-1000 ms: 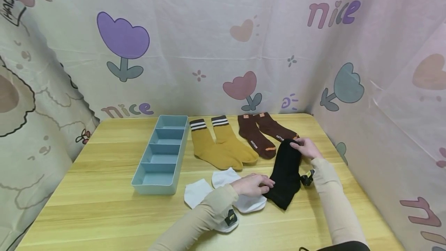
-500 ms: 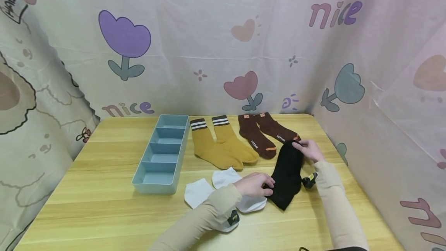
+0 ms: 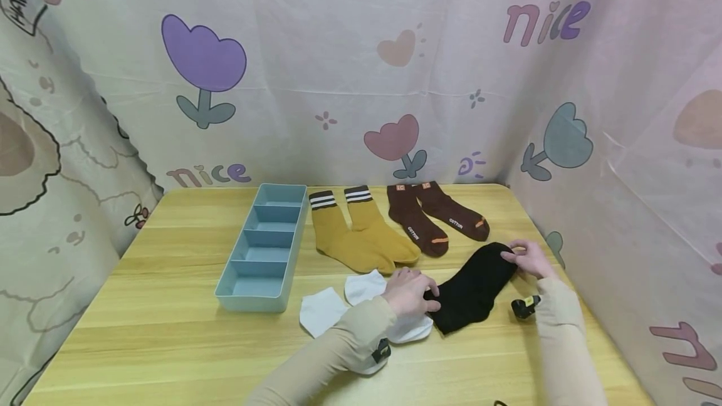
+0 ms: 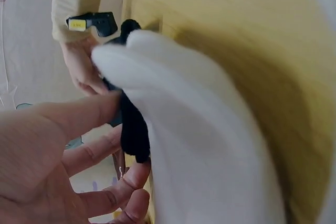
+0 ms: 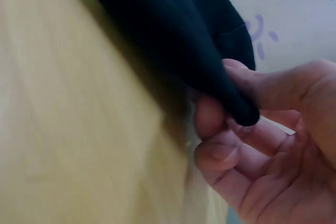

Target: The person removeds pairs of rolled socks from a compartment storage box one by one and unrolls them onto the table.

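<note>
A black sock stretches slantwise on the right of the table between both hands. My right hand pinches its upper right end, and the right wrist view shows the black cloth between thumb and fingers. At the lower left end, my left hand has its thumb and fingertips around the sock's edge. White socks lie under and beside the left hand and forearm, partly hidden. In the left wrist view a white sock blocks part of the black one.
Left of the socks stands a blue-grey tray with several compartments. Mustard socks with striped cuffs lie beside it. Brown socks are at the back, just beyond the black sock. A printed curtain borders the wooden table.
My right hand has moved right and toward the table's front, swinging the black sock's upper end away from the brown socks. The left hand has shifted slightly, staying by the lower end.
</note>
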Motion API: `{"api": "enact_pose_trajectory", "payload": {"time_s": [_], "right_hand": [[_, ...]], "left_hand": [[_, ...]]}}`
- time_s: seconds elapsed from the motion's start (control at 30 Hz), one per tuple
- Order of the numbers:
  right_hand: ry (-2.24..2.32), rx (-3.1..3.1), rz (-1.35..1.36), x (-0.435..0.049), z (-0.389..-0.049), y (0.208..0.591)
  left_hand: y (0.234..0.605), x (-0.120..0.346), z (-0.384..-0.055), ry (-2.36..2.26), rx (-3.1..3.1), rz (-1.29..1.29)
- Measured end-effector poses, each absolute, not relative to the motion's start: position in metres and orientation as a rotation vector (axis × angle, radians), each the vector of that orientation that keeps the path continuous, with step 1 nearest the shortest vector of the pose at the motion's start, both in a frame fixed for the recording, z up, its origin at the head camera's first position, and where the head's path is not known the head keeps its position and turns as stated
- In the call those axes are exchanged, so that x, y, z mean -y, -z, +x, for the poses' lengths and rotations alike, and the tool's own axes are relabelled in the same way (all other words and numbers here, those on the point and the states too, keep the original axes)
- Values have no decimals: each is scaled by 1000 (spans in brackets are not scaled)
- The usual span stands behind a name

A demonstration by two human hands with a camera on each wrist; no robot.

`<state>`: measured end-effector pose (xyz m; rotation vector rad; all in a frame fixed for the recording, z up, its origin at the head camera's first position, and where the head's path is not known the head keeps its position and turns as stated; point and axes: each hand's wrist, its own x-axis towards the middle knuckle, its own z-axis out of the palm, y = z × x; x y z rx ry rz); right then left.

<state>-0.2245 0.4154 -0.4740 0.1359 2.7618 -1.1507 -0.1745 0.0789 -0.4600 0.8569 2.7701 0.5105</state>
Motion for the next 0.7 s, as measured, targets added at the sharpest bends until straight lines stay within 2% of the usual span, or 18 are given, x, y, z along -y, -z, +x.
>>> {"api": "enact_pose_trajectory", "payload": {"time_s": [0.27, 0.7], "right_hand": [[963, -2821, 54, -427, -203, 465], [987, -2867, -104, -432, -182, 468]], "left_hand": [[464, -77, -178, -511, -2798, 874], [468, -79, -190, -625, -2808, 820]]}}
